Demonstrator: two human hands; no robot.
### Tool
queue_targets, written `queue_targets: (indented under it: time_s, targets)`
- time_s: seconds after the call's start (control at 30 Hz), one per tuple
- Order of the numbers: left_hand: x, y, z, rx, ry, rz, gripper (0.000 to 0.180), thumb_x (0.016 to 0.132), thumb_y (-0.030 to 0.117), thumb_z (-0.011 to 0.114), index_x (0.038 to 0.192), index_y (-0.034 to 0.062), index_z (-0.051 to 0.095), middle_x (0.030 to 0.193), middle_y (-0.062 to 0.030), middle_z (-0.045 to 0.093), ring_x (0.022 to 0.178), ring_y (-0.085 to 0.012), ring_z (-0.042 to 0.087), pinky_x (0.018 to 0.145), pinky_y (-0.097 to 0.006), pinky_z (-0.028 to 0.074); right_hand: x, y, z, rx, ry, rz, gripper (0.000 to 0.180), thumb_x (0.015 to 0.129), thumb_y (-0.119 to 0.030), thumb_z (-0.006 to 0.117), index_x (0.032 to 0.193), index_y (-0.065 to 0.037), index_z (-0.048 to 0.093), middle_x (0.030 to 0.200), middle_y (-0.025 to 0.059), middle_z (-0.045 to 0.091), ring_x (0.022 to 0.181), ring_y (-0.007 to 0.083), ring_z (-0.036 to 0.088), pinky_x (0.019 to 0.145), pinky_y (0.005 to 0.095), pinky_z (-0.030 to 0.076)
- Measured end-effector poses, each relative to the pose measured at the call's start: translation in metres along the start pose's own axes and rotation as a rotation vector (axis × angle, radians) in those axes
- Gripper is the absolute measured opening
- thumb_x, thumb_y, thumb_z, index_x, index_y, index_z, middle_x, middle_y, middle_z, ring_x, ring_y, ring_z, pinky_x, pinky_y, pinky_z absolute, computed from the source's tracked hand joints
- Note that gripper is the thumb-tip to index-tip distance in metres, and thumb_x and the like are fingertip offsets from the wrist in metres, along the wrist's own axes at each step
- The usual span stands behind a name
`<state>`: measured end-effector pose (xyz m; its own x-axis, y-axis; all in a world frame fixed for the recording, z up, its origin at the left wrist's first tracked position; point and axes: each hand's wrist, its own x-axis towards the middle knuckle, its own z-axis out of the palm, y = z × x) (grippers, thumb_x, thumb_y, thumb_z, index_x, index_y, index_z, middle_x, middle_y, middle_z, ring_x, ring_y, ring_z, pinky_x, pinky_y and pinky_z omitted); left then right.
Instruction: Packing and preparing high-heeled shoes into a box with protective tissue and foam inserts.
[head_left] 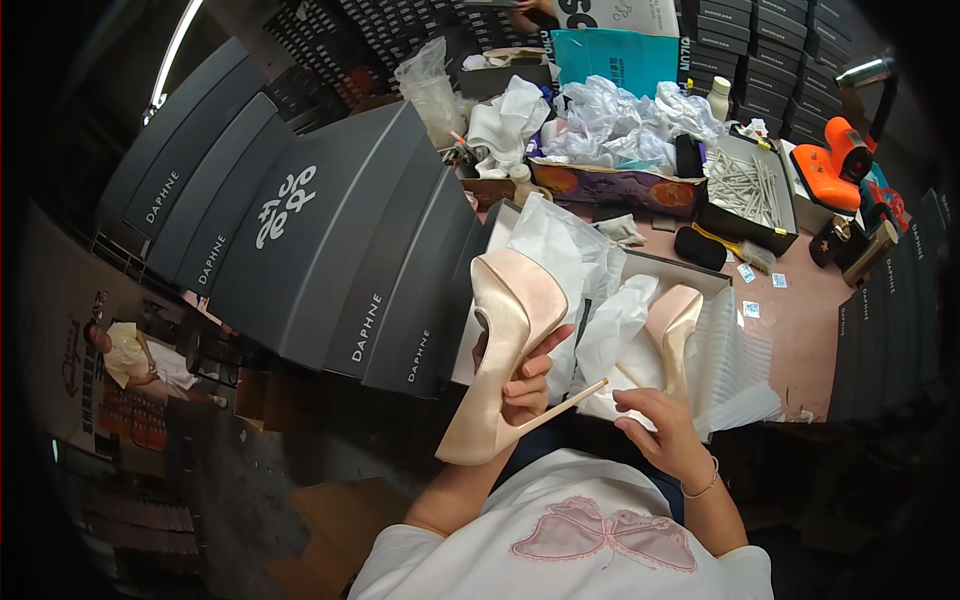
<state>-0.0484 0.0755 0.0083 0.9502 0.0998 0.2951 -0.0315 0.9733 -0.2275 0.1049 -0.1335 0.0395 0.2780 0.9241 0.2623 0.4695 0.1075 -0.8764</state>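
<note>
A fan of dark grey shoebox lids [300, 230] fills the upper left of the frame. Right of centre, an open shoebox [700, 275] lined with white tissue paper [560, 250] holds a pale pink high-heeled shoe [675, 325]. At lower centre the left hand [525, 385] grips its mate, a pale pink stiletto [500, 350], fingers wrapped round its middle. Just right, the right hand [665, 430] has its fingers loosely curled near the thin heel tip [600, 383]; whether they touch it cannot be told.
</note>
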Motion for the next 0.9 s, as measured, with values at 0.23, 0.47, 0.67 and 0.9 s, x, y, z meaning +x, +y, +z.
queue_targets:
  time_s: [0.23,0.47,0.67,0.9]
  targets:
    - [0.046,-0.041,0.003,0.655,0.462,-0.07,0.073,0.093,0.053,0.044,0.144,0.0024,0.03,0.114,-0.0177,0.06,0.084,-0.026,0.067,0.076,-0.034,0.057,0.007,-0.032,-0.033,-0.602,0.173,-0.264,0.054,0.077,-0.011,0.07,0.129,-0.013,0.057,0.138,0.014,0.046,0.129,0.0319,0.043,0.107,0.0494,0.032]
    - [0.119,-0.06,-0.031,1.858,-0.004,-0.539,0.047,0.096,0.037,0.056,0.132,0.006,0.051,0.131,-0.0123,0.053,0.113,-0.0228,0.057,0.091,-0.034,0.049,-0.046,0.001,-0.097,-0.7,0.466,-0.257,0.03,0.066,-0.009,0.077,0.093,-0.005,0.064,0.122,0.0111,0.061,0.129,0.0412,0.044,0.108,0.0531,0.037]
    - [0.144,-0.045,-0.148,3.092,-0.774,-0.371,0.031,0.077,0.01,0.065,0.107,0.0059,0.059,0.113,-0.0111,0.059,0.127,-0.0266,0.046,0.11,-0.055,0.028,-0.085,0.009,-0.126,-0.61,0.694,-0.024,0.03,0.068,-0.001,0.079,0.094,-0.006,0.064,0.122,0.0141,0.062,0.131,0.0439,0.043,0.107,0.0494,0.039]
    - [0.181,-0.03,-0.084,2.691,-0.613,-0.374,0.037,0.074,0.007,0.071,0.108,0.0066,0.059,0.112,-0.0063,0.063,0.117,-0.0253,0.055,0.11,-0.055,0.029,-0.098,0.001,-0.145,-0.327,0.827,0.055,0.032,0.076,-0.006,0.076,0.103,0.003,0.061,0.112,0.0147,0.066,0.105,0.0271,0.061,0.089,0.0367,0.05]
